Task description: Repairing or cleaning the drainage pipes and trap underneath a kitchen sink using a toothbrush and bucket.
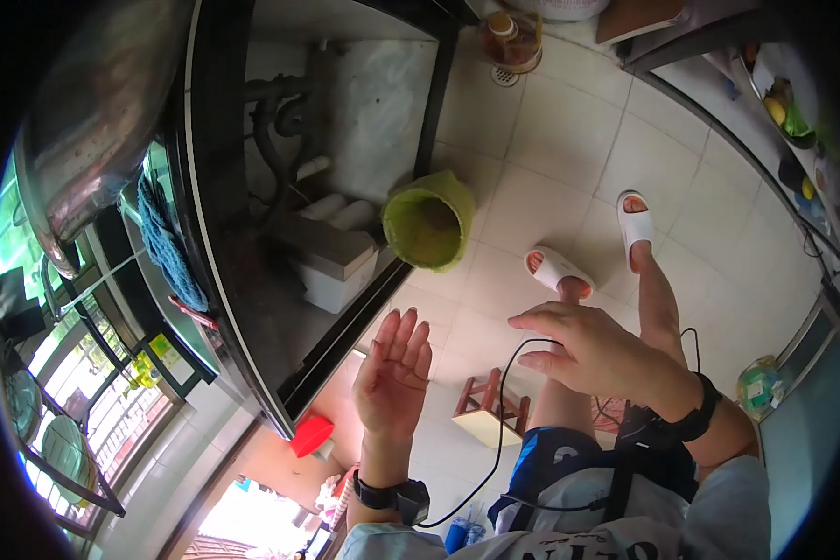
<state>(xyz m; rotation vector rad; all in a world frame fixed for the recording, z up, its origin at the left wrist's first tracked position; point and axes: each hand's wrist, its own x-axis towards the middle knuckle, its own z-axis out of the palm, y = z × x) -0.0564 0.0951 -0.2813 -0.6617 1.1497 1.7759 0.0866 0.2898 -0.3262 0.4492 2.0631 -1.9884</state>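
My left hand (397, 373) is raised palm up with its fingers stretched out, open, holding nothing. To its right, my right hand (593, 355) hangs over my leg, thumb and fingers apart, with nothing visible between them. Some of its fingers are hidden behind the others. A thin black cable (502, 397) runs from the device on my left wrist and passes behind the right hand's fingertips. Black bands with devices (406, 499) circle both wrists. Beyond the left hand, and apart from it, stands a yellow-green bin (429, 222) with a liner.
An open under-sink cabinet (383, 89) holds pipes and a white box (339, 285). A blue cloth (165, 243) hangs along the counter. A small wooden stool (490, 411) stands on the tiles. A jug of brown liquid (511, 42) is at the far wall, and shelves (784, 177) line the right.
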